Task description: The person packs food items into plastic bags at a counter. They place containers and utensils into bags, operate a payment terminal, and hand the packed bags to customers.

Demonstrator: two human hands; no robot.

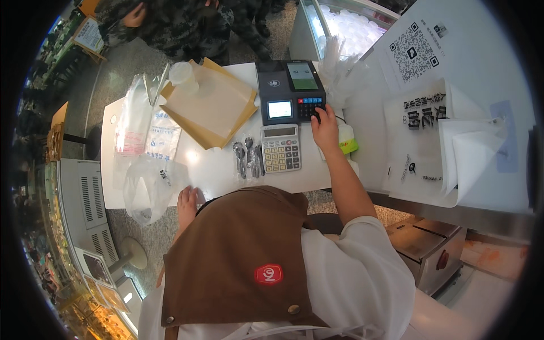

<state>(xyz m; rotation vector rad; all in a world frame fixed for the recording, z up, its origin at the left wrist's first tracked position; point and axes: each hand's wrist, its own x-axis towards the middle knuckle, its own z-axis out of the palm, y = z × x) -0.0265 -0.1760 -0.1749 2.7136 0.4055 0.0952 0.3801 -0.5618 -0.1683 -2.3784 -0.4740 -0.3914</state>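
Observation:
With its fingertips on the keypad [310, 110] of a dark payment terminal [272, 83], my right hand [326, 131] holds nothing. The terminal has a lit small display [279, 109] and a larger tilted screen [302, 76]. A silver desktop calculator [281, 148] lies directly below the terminal. My left hand [187, 203] rests at the near edge of the white table [204, 170], with nothing visible in it. Just left of that hand, a clear plastic bag [146, 191] hangs over the edge. Wrapped black plastic spoons [248, 157] lie beside the calculator.
A stack of brown paper sheets [208, 102] bears a translucent plastic cup [182, 74]. Flat plastic bags [136, 123] lie at the left. Printed bags [416, 140] hang on the right panel. Across the table stands a person in camouflage clothing [182, 29], near a lit display freezer [344, 25].

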